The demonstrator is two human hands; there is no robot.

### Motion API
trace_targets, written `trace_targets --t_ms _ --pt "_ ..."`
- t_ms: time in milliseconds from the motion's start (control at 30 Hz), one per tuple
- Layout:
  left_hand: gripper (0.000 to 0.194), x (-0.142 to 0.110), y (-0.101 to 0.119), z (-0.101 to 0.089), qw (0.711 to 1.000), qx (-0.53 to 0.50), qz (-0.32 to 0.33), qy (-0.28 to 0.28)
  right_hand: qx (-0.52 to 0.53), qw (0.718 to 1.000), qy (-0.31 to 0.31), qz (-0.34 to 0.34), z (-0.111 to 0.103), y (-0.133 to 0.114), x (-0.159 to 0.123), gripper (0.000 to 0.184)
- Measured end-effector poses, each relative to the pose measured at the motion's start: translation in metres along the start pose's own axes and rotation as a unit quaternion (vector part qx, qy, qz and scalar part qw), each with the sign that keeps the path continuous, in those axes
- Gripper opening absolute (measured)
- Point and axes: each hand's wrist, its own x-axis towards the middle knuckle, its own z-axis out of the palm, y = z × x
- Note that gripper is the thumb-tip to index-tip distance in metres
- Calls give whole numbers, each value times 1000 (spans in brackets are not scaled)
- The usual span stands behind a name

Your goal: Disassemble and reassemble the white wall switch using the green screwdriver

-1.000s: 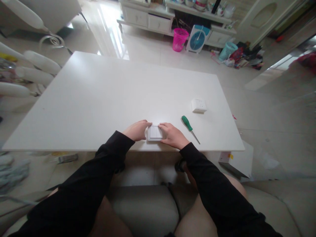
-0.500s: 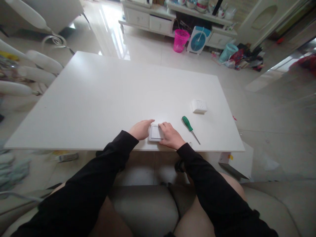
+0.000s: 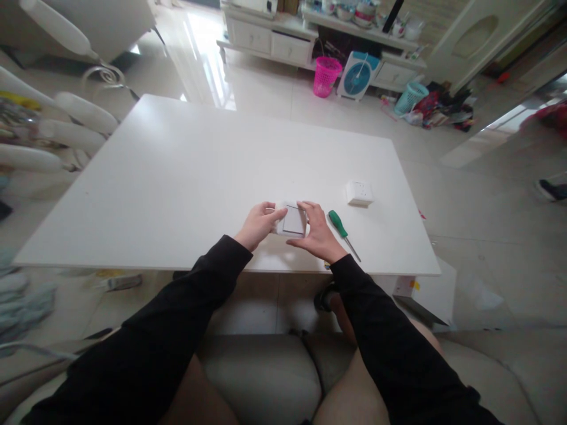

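Note:
A white square wall switch with one wide rocker plate is raised slightly over the near part of the table, tilted a little. My left hand grips its left side, thumb on the front face and fingers behind. Around its right side curls my right hand, fingers at the upper right edge and thumb by the lower edge. To the right lies a screwdriver with a green handle, its shaft pointing toward me. Beyond it sits a white wall socket on a thick white box. The back of the switch is hidden.
The white table reaches away from me, its near edge just below my hands. A small coloured item shows by my right wrist. Across the floor stand a pink basket, a blue fan and a low cabinet.
The wall switch has been lifted from the table and moved slightly away and to the right. My left thumb has come onto its face, and my right hand has shifted to its right edge.

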Motion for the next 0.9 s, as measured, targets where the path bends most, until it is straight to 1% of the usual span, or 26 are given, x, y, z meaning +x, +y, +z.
trace_targets --t_ms 67,100,133,200,300,400,467,533,600,633,700,733,833,900 --pt "37 0 -5 5 999 -11 32 32 36 998 4 48 5 -1 -2 103" --pt "40 1 -9 7 997 -16 49 49 57 996 7 67 7 -1 -2 103" --pt "43 2 -12 10 996 -19 65 62 76 994 13 81 9 -2 -2 102" --pt "46 3 -19 15 994 -27 86 67 103 989 34 96 11 -3 -2 97" --pt "47 1 -24 22 993 -38 103 44 114 986 71 104 11 -2 -2 91" --pt "47 -3 -21 27 991 -40 125 4 121 981 103 111 7 0 -1 82" --pt "42 -6 -17 31 990 -55 126 -38 110 978 132 115 1 3 1 80" --pt "38 -8 -14 35 989 -58 115 -73 63 978 162 112 -11 10 3 82" --pt "39 -8 -14 38 991 -25 109 -77 -18 973 199 115 -28 23 3 85" --pt "39 -8 -14 39 992 0 109 -69 -61 964 222 133 -37 32 2 85" --pt "37 -6 -16 41 992 43 108 -58 -123 937 264 194 -57 54 -4 83" --pt "34 -5 -18 41 991 58 104 -58 -142 925 272 223 -67 66 -9 82" --pt "29 -3 -20 40 990 83 90 -62 -170 902 262 297 -88 102 -28 84" --pt "27 -2 -20 37 990 97 85 -59 -181 897 255 313 -95 119 -41 82"
